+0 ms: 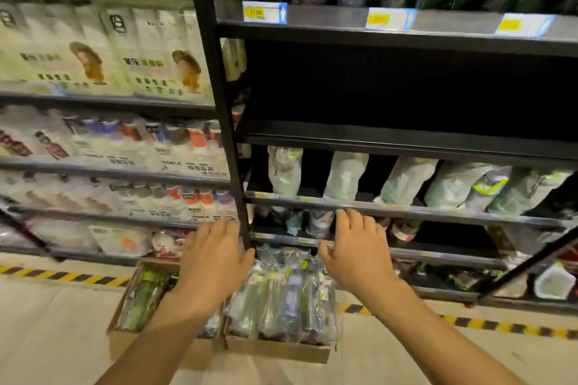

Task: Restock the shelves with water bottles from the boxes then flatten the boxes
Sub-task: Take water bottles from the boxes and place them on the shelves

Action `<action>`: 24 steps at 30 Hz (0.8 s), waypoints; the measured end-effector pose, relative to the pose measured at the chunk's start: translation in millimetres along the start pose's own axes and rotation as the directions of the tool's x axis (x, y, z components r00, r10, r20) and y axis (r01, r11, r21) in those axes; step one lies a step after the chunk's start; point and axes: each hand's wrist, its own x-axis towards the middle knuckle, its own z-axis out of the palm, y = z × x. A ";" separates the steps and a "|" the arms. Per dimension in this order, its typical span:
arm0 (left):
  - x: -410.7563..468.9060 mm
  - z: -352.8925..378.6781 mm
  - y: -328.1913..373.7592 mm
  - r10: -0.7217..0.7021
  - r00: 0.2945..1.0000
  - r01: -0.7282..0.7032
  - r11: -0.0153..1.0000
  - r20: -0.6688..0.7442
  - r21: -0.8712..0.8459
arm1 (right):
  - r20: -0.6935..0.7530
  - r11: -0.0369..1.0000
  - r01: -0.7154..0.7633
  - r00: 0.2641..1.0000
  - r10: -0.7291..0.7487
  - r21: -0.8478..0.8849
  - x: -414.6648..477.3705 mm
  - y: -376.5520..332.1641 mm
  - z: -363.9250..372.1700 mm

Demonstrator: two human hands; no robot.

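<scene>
Shop aisle recorded: black metal shelving [406, 137] fills the view, with one tier [391, 94] at mid height in deep shadow. Bagged shelved bottles [341, 178] are stood along the front edge of the tier below. The pale floor [62, 331] is crossed by a yellow-and-black tape line [62, 276] running along the shelving's foot.

Two open cardboard boxes are set on the floor against that foot, touching side by side: left box [140, 345] and right box [275, 351]. Water bottles [281, 297] are packed lengthwise in both, each wrapped in clear film. Labels are too blurred to be read.

Left hand [212, 259] and right hand [356, 253] are held above the boxes, fingers spread, nothing gripped.

Judgement: the bottles are taken to be light and rigid, the film slippery and loose. Each is best grasped round the body at mid-length, not by the wrap. Cardboard is expected to stay stiff until the seams are opened.
</scene>
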 end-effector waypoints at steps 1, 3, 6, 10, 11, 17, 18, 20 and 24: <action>-6.6 3.6 -16.0 -0.004 1.000 0.004 1.000 0.002 -0.011 | 0.012 1.000 0.003 1.000 -0.002 -0.007 -4.3 -17.1 4.2; -18.0 9.8 -54.7 -0.029 1.000 0.029 0.999 0.002 -0.040 | 0.046 1.000 0.022 0.999 -0.021 -0.011 -10.5 -58.9 12.7; -37.3 17.3 -117.8 -0.079 0.996 0.080 0.996 0.047 -0.037 | 0.109 0.997 0.071 0.992 -0.071 0.008 -20.2 -128.6 25.4; -66.4 33.0 -214.4 -0.141 0.990 0.142 0.988 0.023 -0.067 | 0.172 0.989 0.146 0.974 -0.150 0.036 -34.5 -216.0 48.3; -69.3 35.2 -232.7 -0.162 0.987 0.163 0.983 0.023 -0.087 | 0.194 0.988 0.149 0.969 -0.153 0.036 -37.2 -230.0 53.5; -34.8 48.2 -298.2 -0.299 0.946 0.309 0.948 0.123 -0.077 | 0.260 0.993 0.113 0.958 -0.121 0.046 -23.6 -279.2 85.9; -26.3 54.0 -306.5 -0.299 0.944 0.310 0.949 0.138 -0.064 | 0.277 0.993 0.106 0.954 -0.115 0.046 -16.5 -285.2 92.7; -8.5 67.4 -319.7 -0.297 0.942 0.305 0.952 0.157 -0.030 | 0.314 0.994 0.092 0.943 -0.107 0.063 2.9 -297.4 109.6; 29.4 101.4 -347.8 -0.300 0.924 0.307 0.952 0.239 0.006 | 0.415 0.993 0.076 0.904 -0.107 0.092 52.9 -327.5 154.2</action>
